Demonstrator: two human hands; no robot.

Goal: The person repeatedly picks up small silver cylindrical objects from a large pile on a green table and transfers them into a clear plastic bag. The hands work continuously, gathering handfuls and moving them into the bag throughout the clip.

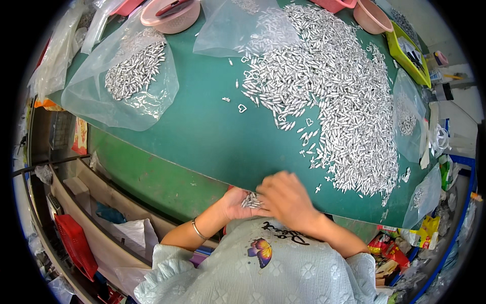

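Note:
At the table's near edge my left hand (236, 203) is cupped, palm up, around a small heap of silver metal pieces (251, 200). A metal bangle circles that wrist. Over its fingers reaches my right hand (286, 198), back upward and blurred by motion. Its fingertips are hidden or smeared, so whether they grip a piece does not show. Beyond my hands, a wide spread of small pointed silver pieces (349, 116) covers the right of the green table (202, 126). A few heart-shaped pieces (242, 108) lie at the spread's left edge.
A clear plastic bag (157, 101) with a pile of silver pieces lies at the left. Another bag (217, 30) overlaps the far spread. Pink bowls (174, 21) and a yellow-green tray (410, 58) stand at the far side. Below the left edge is an open drawer (116, 223).

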